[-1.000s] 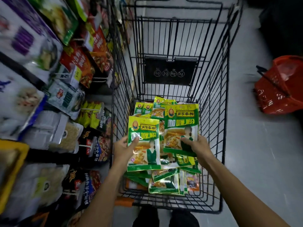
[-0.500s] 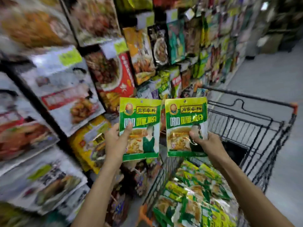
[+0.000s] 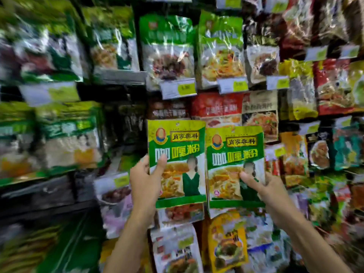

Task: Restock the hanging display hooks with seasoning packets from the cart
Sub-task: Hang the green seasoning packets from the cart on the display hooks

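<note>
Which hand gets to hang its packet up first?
Probably the left hand: its packet is raised slightly higher than the right hand's packet. No empty hook is visible.

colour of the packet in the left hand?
Green and yellow packet, white lettering; left hand. Head view.

A wall of hanging packets (image 3: 220,50) with price tags (image 3: 178,88).
</note>
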`<state>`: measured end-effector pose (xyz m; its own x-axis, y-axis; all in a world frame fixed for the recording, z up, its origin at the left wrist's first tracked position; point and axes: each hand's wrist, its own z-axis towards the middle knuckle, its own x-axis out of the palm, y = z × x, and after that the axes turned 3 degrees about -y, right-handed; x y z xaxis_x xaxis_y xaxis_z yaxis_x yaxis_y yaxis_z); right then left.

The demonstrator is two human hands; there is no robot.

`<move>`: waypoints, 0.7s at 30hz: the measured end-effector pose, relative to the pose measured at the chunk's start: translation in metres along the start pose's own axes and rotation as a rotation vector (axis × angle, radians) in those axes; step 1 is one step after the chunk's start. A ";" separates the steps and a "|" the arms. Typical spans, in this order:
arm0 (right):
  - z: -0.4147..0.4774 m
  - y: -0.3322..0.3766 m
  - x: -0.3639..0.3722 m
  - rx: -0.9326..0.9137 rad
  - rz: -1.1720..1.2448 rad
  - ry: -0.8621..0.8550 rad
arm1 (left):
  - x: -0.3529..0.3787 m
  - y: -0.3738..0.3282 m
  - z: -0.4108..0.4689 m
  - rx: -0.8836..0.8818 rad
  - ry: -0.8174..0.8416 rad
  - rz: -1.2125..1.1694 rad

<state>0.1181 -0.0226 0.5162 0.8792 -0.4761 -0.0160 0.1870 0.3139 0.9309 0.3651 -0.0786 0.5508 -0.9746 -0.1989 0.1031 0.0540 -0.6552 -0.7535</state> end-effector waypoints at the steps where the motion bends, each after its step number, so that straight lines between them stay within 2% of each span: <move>1: 0.005 0.004 0.016 -0.014 -0.001 0.029 | -0.013 -0.003 0.007 0.004 -0.026 0.020; 6: 0.019 0.022 0.090 -0.003 0.100 0.175 | -0.082 -0.006 0.032 -0.035 -0.153 0.079; 10: 0.026 0.036 0.141 -0.038 0.164 0.351 | -0.126 -0.012 0.050 -0.003 -0.279 0.132; 16: 0.055 0.056 0.204 -0.038 0.193 0.420 | -0.159 -0.022 0.070 0.038 -0.362 0.207; 21: 0.074 0.076 0.228 -0.051 0.257 0.411 | -0.169 -0.020 0.078 0.034 -0.373 0.169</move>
<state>0.3004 -0.1679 0.6105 0.9981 -0.0171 0.0591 -0.0463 0.4237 0.9046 0.5455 -0.0882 0.5992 -0.8061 -0.5520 0.2130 0.2197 -0.6136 -0.7585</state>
